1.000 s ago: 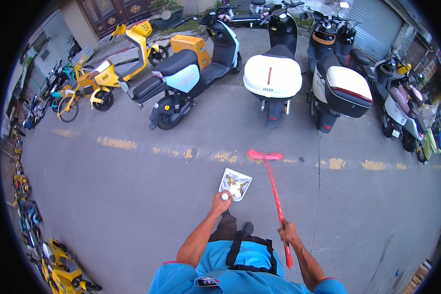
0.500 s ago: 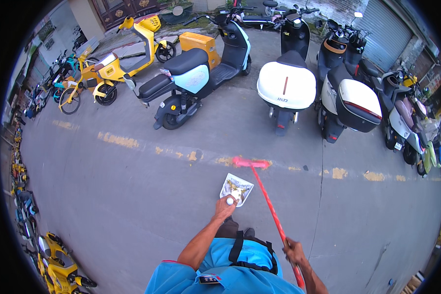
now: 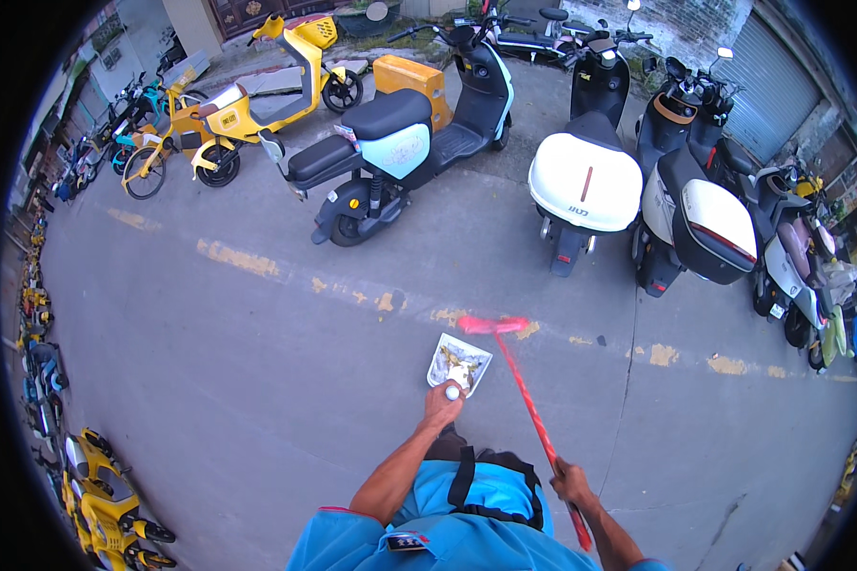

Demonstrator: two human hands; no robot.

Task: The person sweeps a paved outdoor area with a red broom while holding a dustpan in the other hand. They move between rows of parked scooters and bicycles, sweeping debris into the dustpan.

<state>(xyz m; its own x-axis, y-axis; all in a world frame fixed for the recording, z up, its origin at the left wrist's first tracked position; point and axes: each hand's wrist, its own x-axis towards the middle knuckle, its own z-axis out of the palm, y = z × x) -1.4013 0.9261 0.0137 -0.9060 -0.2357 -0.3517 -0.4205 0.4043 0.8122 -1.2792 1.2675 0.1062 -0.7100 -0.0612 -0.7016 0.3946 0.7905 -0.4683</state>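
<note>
Dustpan (image 3: 435,365), white, and broom (image 3: 526,402), red; broom head (image 3: 492,325) shifted left over the last second, bringing it closer to the pan.
Left hand (image 3: 442,403): fingers wrapped round the white-ended handle, pan just beyond them, brown and pale debris (image 3: 460,363) inside; contact with pavement (image 3: 305,381) cannot be told. Right hand (image 3: 570,482): fingers curled round the stick, its near end running back past them; head, blurred, well beyond the fingers, along the worn yellow line (image 3: 238,257), just off the pan's far right corner.
</note>
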